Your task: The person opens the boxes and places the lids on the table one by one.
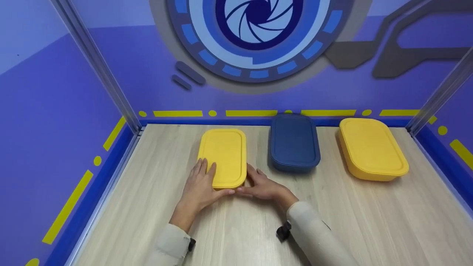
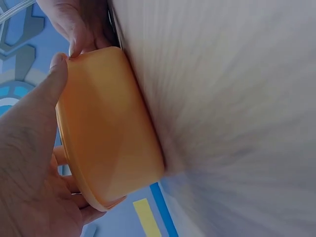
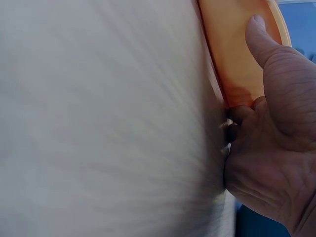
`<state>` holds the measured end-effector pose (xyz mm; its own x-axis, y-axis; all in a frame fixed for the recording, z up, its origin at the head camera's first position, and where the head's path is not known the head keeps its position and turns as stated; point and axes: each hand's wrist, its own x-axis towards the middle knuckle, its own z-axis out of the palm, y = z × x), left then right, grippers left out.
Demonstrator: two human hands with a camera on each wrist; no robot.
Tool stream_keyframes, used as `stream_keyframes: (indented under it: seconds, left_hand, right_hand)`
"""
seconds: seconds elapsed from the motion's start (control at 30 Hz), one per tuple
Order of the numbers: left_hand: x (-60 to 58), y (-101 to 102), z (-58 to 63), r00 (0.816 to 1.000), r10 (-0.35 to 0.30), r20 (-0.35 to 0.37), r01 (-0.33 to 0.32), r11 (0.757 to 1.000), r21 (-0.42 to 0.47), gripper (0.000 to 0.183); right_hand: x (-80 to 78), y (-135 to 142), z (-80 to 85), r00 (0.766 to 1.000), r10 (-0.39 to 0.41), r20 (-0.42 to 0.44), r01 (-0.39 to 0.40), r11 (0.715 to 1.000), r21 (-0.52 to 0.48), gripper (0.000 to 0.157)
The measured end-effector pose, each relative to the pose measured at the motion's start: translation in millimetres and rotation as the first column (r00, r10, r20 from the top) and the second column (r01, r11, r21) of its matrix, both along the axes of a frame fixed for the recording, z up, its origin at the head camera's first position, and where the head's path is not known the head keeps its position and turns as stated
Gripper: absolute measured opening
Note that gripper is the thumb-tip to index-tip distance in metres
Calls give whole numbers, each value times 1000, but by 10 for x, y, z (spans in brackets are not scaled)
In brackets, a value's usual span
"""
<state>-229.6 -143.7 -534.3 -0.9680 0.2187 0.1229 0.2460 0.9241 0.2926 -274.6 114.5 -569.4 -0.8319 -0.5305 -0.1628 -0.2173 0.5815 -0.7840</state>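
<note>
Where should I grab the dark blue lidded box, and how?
Probably by the two long sides of the dark blue lidded box, coming from left and right. It sits flat and is narrower that way, with space beside both, while its far end is close to the back wall.

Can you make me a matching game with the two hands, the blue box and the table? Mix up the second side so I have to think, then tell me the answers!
Things:
1. blue box
2. left hand
3. table
4. right hand

Where or what:
A. pale wood colour
B. at the near right corner of the left yellow box
C. standing between the left yellow box and the right yellow box
D. has fingers on top of the left yellow box's lid

Right pairs:
1-C
2-D
3-A
4-B
</note>
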Motion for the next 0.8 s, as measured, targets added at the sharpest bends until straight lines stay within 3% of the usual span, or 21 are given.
stream_keyframes:
  seconds: [0.2,0.5,0.8]
  left_hand:
    - [-11,7,12,1000,16,-19,-16,1000,-15,114]
    - [-4,-2,-5,997,20,-68,-17,999,37,112]
    - [2,14,-17,999,35,-22,-33,995,96,108]
  right_hand:
    - [-10,3,-14,1000,17,-5,-17,1000,-6,110]
    - [9,5,9,1000,17,9,-17,1000,-20,106]
    - [23,6,5,1000,-17,25,17,1000,-3,107]
